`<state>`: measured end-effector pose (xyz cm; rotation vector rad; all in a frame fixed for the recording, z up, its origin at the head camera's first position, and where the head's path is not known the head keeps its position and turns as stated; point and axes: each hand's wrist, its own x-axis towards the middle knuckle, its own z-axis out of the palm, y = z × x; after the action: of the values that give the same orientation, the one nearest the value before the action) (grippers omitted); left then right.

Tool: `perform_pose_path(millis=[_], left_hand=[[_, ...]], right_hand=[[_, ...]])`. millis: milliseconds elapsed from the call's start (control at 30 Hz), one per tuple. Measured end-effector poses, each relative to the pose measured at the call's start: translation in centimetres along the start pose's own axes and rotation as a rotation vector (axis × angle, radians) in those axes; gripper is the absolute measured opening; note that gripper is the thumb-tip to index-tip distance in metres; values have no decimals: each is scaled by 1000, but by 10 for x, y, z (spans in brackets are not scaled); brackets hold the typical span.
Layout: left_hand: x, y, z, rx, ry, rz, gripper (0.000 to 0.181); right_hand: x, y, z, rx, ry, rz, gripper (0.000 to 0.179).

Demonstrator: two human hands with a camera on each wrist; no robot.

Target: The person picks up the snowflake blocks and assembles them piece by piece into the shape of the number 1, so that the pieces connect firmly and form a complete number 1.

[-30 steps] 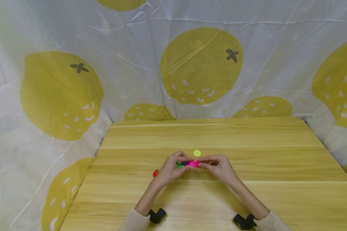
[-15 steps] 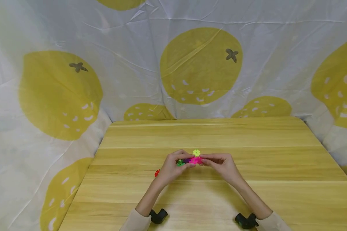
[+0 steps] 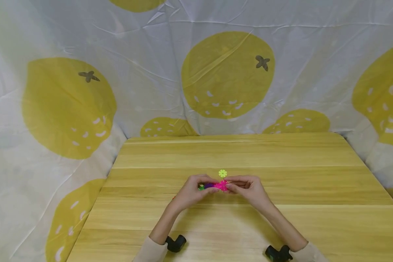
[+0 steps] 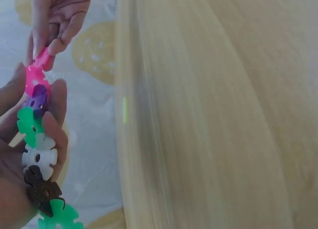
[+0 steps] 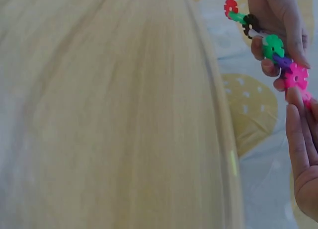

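A chain of interlocking plastic snowflake discs runs through my left hand [image 3: 190, 192], which holds it near the pink end. The left wrist view shows a pink disc [image 4: 35, 80], purple disc [image 4: 33, 104], green disc [image 4: 30, 127], white disc [image 4: 40, 160], dark disc [image 4: 45, 191] and another green disc [image 4: 60, 216] joined in line. At the far tip, a red disc [image 5: 230, 8] shows in the right wrist view. My right hand [image 3: 251, 190] pinches a second pink disc [image 4: 42, 59] against the first; its slot is partly hidden by fingers.
Just beyond the hands, a yellow snowflake disc [image 3: 222, 173] lies on the wooden table [image 3: 281, 156]. Black camera mounts [image 3: 176, 243] sit at both wrists. A lemon-print cloth [image 3: 144, 83] hangs behind the table and along its sides.
Both hands parted slightly from the chain's pink end, then came back together. The left hand has shifted a little left, and its wrist now mostly covers the red disc. The yellow disc stays put.
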<state>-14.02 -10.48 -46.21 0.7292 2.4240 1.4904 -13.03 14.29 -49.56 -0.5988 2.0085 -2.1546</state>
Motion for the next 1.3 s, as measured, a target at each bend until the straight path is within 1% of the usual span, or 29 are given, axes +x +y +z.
perform_pose_path(millis=[133, 333, 433, 567, 667, 867, 1000, 1167, 1300], left_hand=[[-1, 0, -3, 9, -35, -2, 21], [-1, 0, -5, 56, -44, -12, 24], [-1, 1, -4, 111, -31, 0, 25], [0, 3, 1, 203, 2, 24, 27], [0, 3, 4, 239, 28, 42, 30], [1, 2, 8, 220, 103, 79, 38], [3, 1, 9, 204, 141, 117, 35], [3, -1, 7, 216, 152, 128, 31], [3, -3, 5, 232, 149, 118, 29]], right_hand=[[0, 2, 3, 24, 12, 68, 32], [2, 0, 7, 55, 38, 176, 36], [3, 0, 9, 62, 60, 215, 36], [5, 2, 12, 79, 89, 247, 37], [7, 2, 15, 105, 106, 262, 39], [12, 2, 21, 156, 139, 273, 40], [15, 3, 24, 178, 166, 292, 38], [18, 2, 24, 177, 166, 328, 37], [21, 2, 19, 145, 144, 328, 39]])
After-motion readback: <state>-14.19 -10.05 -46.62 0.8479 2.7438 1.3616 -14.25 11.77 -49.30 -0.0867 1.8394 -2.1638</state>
